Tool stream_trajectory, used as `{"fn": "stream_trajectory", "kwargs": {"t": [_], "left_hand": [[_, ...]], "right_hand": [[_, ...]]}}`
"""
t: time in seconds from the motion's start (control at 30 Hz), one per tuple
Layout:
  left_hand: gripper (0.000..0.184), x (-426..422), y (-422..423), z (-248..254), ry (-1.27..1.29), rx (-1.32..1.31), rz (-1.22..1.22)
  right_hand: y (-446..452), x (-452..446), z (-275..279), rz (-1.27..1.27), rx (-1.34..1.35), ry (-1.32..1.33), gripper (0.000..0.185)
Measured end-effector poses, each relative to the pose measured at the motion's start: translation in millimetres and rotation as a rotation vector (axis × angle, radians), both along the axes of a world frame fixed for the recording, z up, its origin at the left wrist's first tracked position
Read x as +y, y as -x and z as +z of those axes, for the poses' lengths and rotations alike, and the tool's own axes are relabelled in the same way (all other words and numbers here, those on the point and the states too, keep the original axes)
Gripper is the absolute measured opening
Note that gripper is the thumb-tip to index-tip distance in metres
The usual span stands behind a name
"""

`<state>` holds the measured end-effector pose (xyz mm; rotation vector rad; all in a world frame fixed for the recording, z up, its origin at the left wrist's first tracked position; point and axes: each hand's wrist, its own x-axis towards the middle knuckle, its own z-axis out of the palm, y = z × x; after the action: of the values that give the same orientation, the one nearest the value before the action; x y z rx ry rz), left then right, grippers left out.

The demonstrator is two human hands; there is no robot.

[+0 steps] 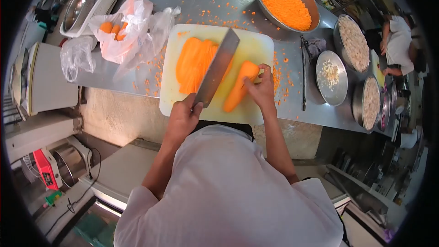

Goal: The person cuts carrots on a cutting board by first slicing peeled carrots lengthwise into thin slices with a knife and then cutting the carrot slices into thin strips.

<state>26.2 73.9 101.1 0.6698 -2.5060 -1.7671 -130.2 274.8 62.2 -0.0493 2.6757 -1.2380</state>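
Note:
My left hand is wrapped round the handle of a broad cleaver, whose blade slants up and to the right over a cutting board. Under and left of the blade lies a fanned pile of sliced carrot, partly hidden by the steel. My right hand grips a peeled whole carrot on the board's right side, thumb on its near side and fingers at its thick end. The blade is apart from this carrot.
Beyond the board stands a metal bowl of chopped carrot. Plastic bags with carrots lie left. On the right are a dark rod, a bowl of minced pale bits and bowls of pale chopped food. Another person works far right.

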Motion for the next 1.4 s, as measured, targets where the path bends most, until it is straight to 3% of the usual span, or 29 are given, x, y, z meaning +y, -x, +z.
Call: {"fn": "stream_trajectory", "kwargs": {"t": [0.03,0.1,0.2,0.33,0.4,0.5,0.6,0.9,0.97,1.03,1.17,1.23,1.33,1.4], "left_hand": [[0.013,8,5,5,0.141,0.034,-0.058],[0.011,22,12,-1,0.306,0.046,-0.144],[0.010,35,20,-23,0.375,-0.073,-0.216],[0.016,35,9,-15,0.380,-0.052,-0.251],[0.019,37,9,-14,0.377,-0.046,-0.259],[0.025,39,16,-23,0.405,-0.020,-0.290],[0.029,35,20,-21,0.429,-0.043,-0.335],[0.036,20,-11,69,0.381,-0.267,-0.442],[0.039,22,-7,70,0.373,-0.319,-0.482],[0.028,24,2,69,0.348,-0.348,-0.458],[0.026,33,19,-7,0.383,-0.141,-0.423],[0.025,36,29,-18,0.399,-0.078,-0.399],[0.038,27,28,8,0.377,-0.189,-0.454],[0.036,25,16,37,0.340,-0.256,-0.460]], "right_hand": [[3,2,-8,0.019,-0.006,-0.008,0.062],[7,4,-28,0.128,0.380,-0.005,0.054],[3,-6,-15,0.105,0.189,0.104,0.046],[-3,-8,-13,0.143,0.157,0.187,0.044],[0,-12,-18,0.226,0.723,-0.008,0.031],[11,-16,-38,0.339,0.838,0.113,0.016],[20,-22,-47,0.334,0.829,0.201,0.012],[25,-26,-44,0.362,0.852,0.214,0.012],[25,-26,-45,0.361,0.834,0.218,0.012],[26,-26,-45,0.359,0.825,0.226,0.012],[23,-22,-47,0.369,0.824,0.227,0.014],[25,-22,-46,0.355,0.824,0.221,0.014],[27,-25,-46,0.365,0.845,0.262,0.015],[25,-24,-45,0.365,0.841,0.248,0.015]]}}
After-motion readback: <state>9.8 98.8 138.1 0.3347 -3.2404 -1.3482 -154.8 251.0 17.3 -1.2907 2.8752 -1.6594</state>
